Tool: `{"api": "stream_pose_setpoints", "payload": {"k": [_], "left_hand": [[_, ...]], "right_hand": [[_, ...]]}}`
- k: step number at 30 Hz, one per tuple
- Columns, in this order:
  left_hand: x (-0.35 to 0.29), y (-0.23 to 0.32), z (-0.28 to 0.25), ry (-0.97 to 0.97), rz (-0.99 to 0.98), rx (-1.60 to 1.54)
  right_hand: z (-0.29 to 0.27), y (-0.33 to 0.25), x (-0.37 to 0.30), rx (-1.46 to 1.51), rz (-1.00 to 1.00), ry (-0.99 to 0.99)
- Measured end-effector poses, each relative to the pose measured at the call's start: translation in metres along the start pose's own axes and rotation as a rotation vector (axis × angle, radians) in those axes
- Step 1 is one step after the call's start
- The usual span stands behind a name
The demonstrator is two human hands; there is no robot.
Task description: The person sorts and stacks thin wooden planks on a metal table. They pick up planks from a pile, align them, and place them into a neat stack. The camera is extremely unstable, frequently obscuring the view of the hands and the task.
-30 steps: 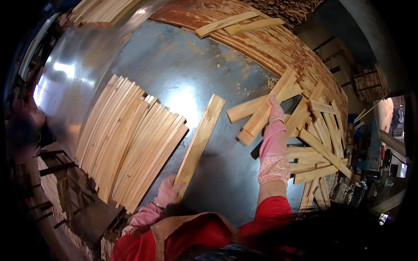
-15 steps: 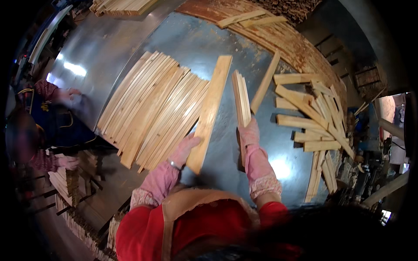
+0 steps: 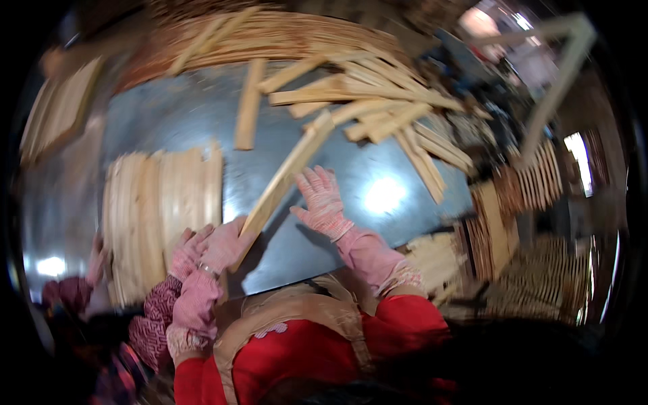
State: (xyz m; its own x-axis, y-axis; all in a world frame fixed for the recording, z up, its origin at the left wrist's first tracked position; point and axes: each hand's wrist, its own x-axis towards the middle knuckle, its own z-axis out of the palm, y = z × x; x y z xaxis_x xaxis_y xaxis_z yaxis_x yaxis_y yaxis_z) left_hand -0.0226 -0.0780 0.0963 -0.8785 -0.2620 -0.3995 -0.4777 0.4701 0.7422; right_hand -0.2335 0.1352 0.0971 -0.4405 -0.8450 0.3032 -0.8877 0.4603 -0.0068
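My gloved left hand (image 3: 227, 244) grips a pale wooden slat (image 3: 287, 175) near its lower end. The slat slants up and away to the right over the metal tabletop (image 3: 351, 250). To its right, my gloved right hand (image 3: 322, 202) is held over the table with fingers spread and nothing in it. A row of slats (image 3: 145, 209) lies side by side at the left. A co-worker's gloved hand (image 3: 187, 256) is against that row, right beside my left hand. The co-worker's other hand (image 3: 98, 262) is at the row's left side. Motion blurs the picture.
A loose heap of slats (image 3: 364, 94) lies across the far right of the table, with a single slat (image 3: 250, 104) left of it. Long stacked strips (image 3: 290, 34) line the back. Another bundle (image 3: 61, 111) sits far left. Wood stacks (image 3: 540, 277) stand at the lower right.
The view has turned to the right. My right hand has let go of the narrow slats it held. The co-worker's hands have come to the row of slats.
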Motion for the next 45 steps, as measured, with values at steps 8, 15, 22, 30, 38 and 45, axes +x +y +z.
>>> {"api": "stream_pose_setpoints", "payload": {"k": [8, 15, 22, 30, 38, 45], "left_hand": [[0.039, 0.157, 0.114, -0.011, 0.871, 0.449], [0.125, 0.246, 0.298, 0.062, 0.613, 0.051], [0.122, 0.288, 0.427, -0.392, 0.423, 0.212], [0.145, 0.31, 0.412, -0.35, 0.353, 0.38], [0.148, 0.299, 0.379, -0.229, 0.108, 0.282], [0.199, 0.343, 0.357, -0.306, 0.103, 0.253]], "right_hand": [[-0.103, 0.147, -0.246, 0.241, 0.501, -0.514], [-0.065, 0.308, -0.54, 0.293, 1.832, 0.489], [0.115, 0.41, -0.658, 0.29, 2.165, 0.297], [0.18, 0.483, -0.6, 0.621, 2.035, 0.194], [-0.033, 0.573, -0.507, 0.484, 1.5, 1.074], [0.082, 0.708, -0.281, 1.772, 1.674, 0.826]]}}
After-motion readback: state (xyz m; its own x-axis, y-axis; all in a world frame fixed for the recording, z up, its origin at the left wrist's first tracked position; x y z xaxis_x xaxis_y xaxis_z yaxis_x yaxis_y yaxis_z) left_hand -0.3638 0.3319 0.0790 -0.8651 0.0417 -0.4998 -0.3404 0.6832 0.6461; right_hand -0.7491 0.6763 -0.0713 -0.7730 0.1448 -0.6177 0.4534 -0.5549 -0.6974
